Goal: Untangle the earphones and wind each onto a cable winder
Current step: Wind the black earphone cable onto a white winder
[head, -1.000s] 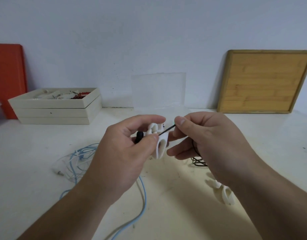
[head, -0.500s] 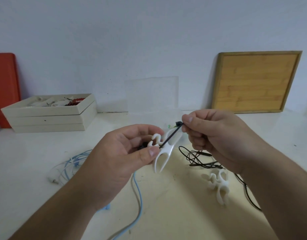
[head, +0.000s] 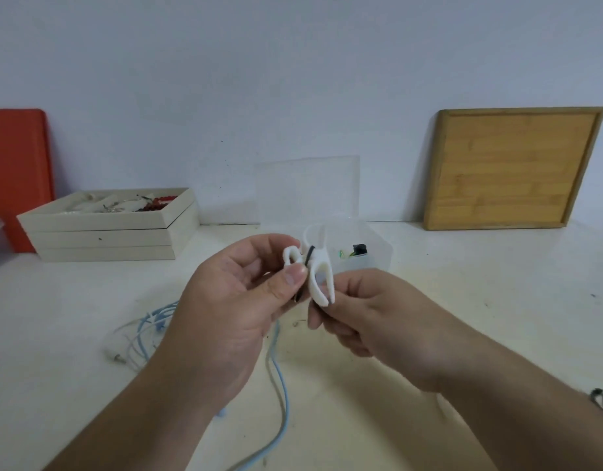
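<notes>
Since half a second ago the right hand (head: 371, 321) dropped from up by the winder's top to just under its prongs, and the black cable (head: 309, 253) now crosses the waist of the cable winder (head: 318, 266) instead of stretching off to the right. Left hand (head: 232, 307) is pinching the winder's looped end between thumb and fingers, held in the air above the middle of the table (head: 463, 300). Winder stands roughly upright, long axis vertical, two prongs pointing down. Right hand fingers are curled tight at the prong tips; can't tell what they grip. Blue earphones (head: 150, 328) lie loose toward the table's left side.
</notes>
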A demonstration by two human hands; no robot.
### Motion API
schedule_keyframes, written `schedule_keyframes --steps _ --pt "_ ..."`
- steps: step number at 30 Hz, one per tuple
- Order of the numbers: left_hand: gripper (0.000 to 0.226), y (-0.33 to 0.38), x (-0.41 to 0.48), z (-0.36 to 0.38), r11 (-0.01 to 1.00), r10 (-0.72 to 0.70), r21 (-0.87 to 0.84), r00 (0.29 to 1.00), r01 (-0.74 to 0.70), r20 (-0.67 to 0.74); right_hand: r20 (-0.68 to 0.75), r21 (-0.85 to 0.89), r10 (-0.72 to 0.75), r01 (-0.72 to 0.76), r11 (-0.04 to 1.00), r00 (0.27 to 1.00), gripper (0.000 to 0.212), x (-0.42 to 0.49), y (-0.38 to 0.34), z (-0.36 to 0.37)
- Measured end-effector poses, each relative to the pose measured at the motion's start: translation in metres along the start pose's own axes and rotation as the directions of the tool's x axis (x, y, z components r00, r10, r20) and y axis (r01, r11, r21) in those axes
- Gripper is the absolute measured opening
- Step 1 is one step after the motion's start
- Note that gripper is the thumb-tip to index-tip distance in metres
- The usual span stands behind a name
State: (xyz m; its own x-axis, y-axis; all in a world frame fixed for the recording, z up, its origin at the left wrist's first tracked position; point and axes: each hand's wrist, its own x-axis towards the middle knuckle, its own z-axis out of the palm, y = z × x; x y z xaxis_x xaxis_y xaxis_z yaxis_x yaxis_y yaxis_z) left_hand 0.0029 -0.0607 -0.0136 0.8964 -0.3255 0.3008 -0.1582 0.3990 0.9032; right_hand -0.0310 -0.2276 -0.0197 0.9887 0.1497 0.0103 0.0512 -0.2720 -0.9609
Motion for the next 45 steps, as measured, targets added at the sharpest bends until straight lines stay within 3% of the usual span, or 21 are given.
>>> schedule_keyframes --steps 8,13,16,20,23,26,31,36,40,45 --pt "0.029 0.0 0.005 -0.009 0.978 0.115 0.19 0.978 -0.082 -0.172 0.101 0.025 -0.075 0.073 0.997 0.992 0.035 -0.005 -0.009 -0.001" --pt "0.031 0.001 0.002 -0.008 0.908 0.179 0.399 0.979 -0.125 -0.101 0.147 0.047 -0.139 0.134 0.99 0.979 0.026 -0.009 -0.016 -0.008" --pt "0.035 0.001 -0.001 -0.007 0.875 0.144 0.465 0.99 -0.132 0.01 0.059 0.031 -0.192 0.19 0.981 0.98 0.022 -0.015 -0.023 -0.019" --pt "0.04 0.0 -0.003 -0.005 0.876 0.066 0.467 0.99 -0.117 0.124 -0.203 -0.117 -0.249 0.229 0.966 0.947 0.022 -0.018 -0.025 -0.036" --pt "0.033 0.001 -0.004 -0.003 0.92 0.008 0.384 0.983 -0.08 0.185 -0.363 -0.21 -0.299 0.235 0.949 0.883 0.025 -0.017 -0.024 -0.042" --pt "0.028 0.001 -0.004 -0.002 0.965 -0.042 0.26 0.97 -0.022 0.237 -0.403 -0.197 -0.287 0.224 0.955 0.869 0.026 -0.013 -0.021 -0.041" --pt "0.027 0.003 -0.004 -0.001 0.996 -0.072 0.068 0.956 0.055 0.283 -0.312 -0.085 -0.098 0.075 0.994 0.945 0.03 -0.008 -0.013 -0.031" --pt "0.024 0.0 0.001 -0.002 0.994 -0.031 -0.099 0.999 0.035 0.041 0.008 -0.096 0.027 -0.026 0.995 1.0 0.037 -0.004 -0.005 -0.007" --pt "0.024 -0.005 0.006 -0.007 0.999 0.038 0.009 0.992 -0.037 -0.119 0.134 -0.086 -0.011 0.023 0.996 0.991 0.038 -0.007 -0.008 0.004" --pt "0.025 -0.005 0.008 -0.014 0.987 0.076 0.153 0.984 -0.051 -0.16 0.131 -0.113 -0.042 0.057 0.992 0.99 0.034 -0.01 -0.016 -0.003"
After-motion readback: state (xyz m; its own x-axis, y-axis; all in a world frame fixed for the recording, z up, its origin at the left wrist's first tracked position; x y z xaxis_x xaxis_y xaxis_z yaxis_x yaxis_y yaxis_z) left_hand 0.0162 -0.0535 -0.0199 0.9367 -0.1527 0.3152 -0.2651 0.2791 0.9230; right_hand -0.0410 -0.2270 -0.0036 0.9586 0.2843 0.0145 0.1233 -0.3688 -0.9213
